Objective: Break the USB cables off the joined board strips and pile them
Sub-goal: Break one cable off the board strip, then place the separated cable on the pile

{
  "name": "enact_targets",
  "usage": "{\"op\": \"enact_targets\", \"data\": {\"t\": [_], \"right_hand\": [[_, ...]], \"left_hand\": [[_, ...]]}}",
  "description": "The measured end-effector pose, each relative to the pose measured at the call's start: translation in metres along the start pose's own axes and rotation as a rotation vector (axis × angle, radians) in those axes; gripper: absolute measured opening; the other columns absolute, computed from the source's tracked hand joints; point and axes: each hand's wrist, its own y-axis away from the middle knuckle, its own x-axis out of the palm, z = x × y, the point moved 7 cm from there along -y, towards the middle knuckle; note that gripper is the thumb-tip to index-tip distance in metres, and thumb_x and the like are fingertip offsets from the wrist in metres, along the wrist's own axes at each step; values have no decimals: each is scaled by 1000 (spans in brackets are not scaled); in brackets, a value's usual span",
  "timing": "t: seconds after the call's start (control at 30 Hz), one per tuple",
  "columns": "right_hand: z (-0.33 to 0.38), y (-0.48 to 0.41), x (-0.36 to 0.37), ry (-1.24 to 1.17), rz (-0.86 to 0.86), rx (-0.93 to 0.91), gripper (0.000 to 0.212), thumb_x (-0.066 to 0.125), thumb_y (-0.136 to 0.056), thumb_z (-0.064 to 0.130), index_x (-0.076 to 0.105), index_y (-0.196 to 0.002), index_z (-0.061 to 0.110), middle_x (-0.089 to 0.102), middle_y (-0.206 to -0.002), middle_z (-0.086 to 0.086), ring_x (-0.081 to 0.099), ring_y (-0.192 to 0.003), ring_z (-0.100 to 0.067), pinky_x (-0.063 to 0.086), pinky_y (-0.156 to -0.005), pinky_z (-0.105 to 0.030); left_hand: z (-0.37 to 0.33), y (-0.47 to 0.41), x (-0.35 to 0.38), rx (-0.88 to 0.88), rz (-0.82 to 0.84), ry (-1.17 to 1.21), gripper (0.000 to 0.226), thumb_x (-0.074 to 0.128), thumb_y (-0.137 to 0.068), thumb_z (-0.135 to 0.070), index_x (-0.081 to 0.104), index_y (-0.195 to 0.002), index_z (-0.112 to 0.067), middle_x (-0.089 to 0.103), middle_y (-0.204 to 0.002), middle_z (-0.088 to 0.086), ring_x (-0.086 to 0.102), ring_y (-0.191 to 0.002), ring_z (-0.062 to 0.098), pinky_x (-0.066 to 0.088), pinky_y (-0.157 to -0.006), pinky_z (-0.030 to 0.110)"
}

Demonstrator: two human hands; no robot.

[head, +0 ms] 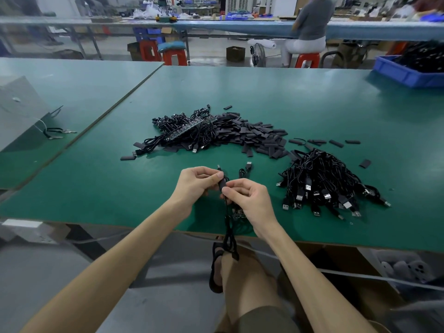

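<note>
Near the table's front edge my left hand (195, 182) and my right hand (249, 197) both pinch a small black piece on a USB cable (228, 233), whose black cord hangs down past the edge in a loop. A small board piece (236, 215) shows just under my right hand. Another cable end with a silver plug (247, 166) lies beyond my hands. A pile of separated USB cables (322, 183) lies to the right. Farther back sits a tangle of cables on joined board strips (189, 129).
Several black sleeve pieces (254, 138) are heaped behind and scattered toward the right. A blue bin (406, 73) with black cables stands at the far right corner. A grey box (16, 111) sits on the left table. A person sits on a red stool beyond.
</note>
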Motion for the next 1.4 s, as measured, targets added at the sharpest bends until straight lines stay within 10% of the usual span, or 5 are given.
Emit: {"op": "enact_targets", "data": {"t": [0.27,0.53,1.1,1.23,1.4], "right_hand": [[1,-1,-11,-147,-110,-13,11,78,-90,11,74,-101,10,80,-89,-7,76,-82,-17,58,-78,-23],[-2,-5,-18,-223,-195,-6,15,76,-93,14,72,-105,8,80,-91,-8,76,-88,-18,56,-77,-22],[3,-3,-12,-105,-181,7,17,55,-104,9,71,-101,6,76,-82,-3,67,-72,-10,51,-73,-23],[3,1,-14,-97,-187,-16,12,53,-97,-1,63,-96,-8,53,-97,-45,43,-82,-60,46,-81,-71],[-5,-1,-17,17,-200,61,15,43,-86,-9,49,-92,-22,40,-66,-28,26,-62,-34,21,-59,-40]], "left_hand": [[-4,12,14,13,58,-68,25,66,-99,-20,67,-120,-7,78,-103,6,75,-90,21,57,-71,28],[-17,22,20,195,182,-567,10,73,-90,-43,76,-85,-34,65,-79,-11,52,-62,1,41,-62,14],[-105,-9,153,120,468,-245,25,60,-102,-21,68,-101,3,66,-82,16,64,-57,16,58,-59,26],[-89,-26,207,7,471,-235,31,59,-103,-18,62,-112,11,65,-98,21,69,-60,16,63,-65,30],[-72,-31,199,41,425,-163,33,55,-104,-11,57,-129,10,66,-116,19,76,-81,24,64,-72,32]]}}
